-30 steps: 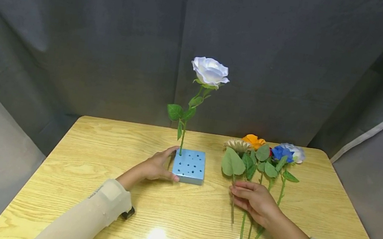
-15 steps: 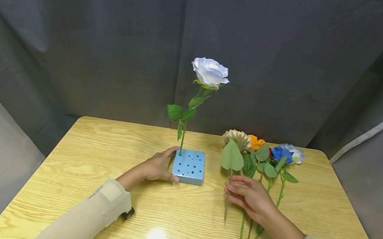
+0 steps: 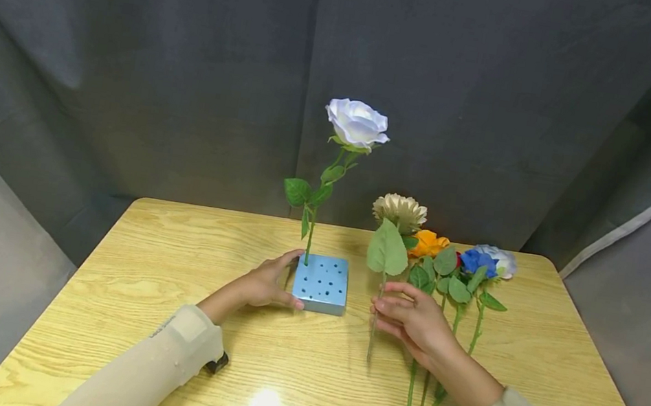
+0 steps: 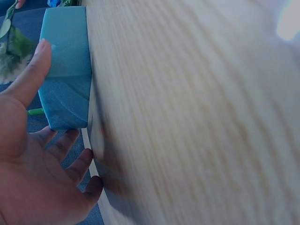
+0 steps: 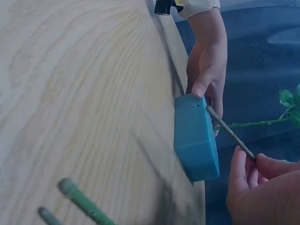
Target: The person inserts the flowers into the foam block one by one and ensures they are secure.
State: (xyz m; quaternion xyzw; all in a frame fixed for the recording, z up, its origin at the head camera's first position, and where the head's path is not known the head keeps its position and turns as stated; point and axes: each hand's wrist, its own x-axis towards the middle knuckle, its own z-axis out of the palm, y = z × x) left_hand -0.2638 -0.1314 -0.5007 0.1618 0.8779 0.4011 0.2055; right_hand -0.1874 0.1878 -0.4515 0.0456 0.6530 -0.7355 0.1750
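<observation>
My left hand [image 3: 267,283] holds the blue foam block [image 3: 320,284] at its left side, thumb at the front and a finger at the back. In the left wrist view the thumb touches the foam block [image 4: 65,51]. A white rose [image 3: 357,124] stands upright in the block's back left corner. To the right, my right hand [image 3: 417,323] pinches the stem of a cream flower [image 3: 399,211] with a large leaf, held nearly upright and apart from the block. In the right wrist view the stem [image 5: 232,133] slants across in front of the foam block [image 5: 194,140].
Several flowers lie on the wooden table [image 3: 184,232] at the right, among them an orange one [image 3: 429,244], a blue one [image 3: 478,261] and a pale one [image 3: 501,260]. Their stems point toward the front. Dark curtains [image 3: 224,78] hang behind.
My right hand has lifted the cream flower off the pile and carried it left toward the block, its head rising upright. The left hand, block and white rose stay where they were.
</observation>
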